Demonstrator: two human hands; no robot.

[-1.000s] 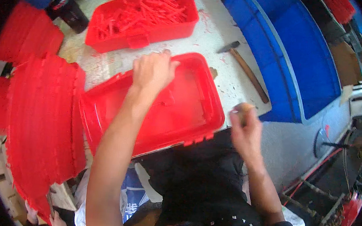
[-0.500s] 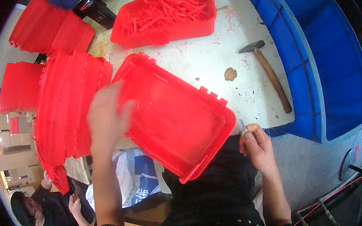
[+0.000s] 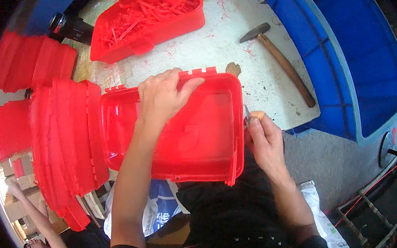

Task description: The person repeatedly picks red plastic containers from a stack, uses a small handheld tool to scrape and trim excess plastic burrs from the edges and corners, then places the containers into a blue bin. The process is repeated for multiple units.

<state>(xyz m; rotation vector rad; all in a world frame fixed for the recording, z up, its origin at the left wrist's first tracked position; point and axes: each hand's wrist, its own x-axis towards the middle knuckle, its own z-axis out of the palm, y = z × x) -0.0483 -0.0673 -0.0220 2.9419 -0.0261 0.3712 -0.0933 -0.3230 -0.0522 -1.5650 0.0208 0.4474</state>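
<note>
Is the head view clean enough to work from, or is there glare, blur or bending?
Head view: sharp on the left hand and red tray; strong fisheye bending at the blue bin; black vignette corners; bright, washed-out patch at lower left; no motion blur.

A blue plastic bag with white print (image 3: 158, 211) is seen at six o'clock, below the tabletop edge. A white bag (image 3: 326, 224) lies at four o'clock on the floor.

A workshop: scuffed workbench (image 3: 216, 43), hammer (image 3: 282, 60), stacked red plastic mouldings (image 3: 60, 148), tray of red offcuts (image 3: 147, 14).
</note>
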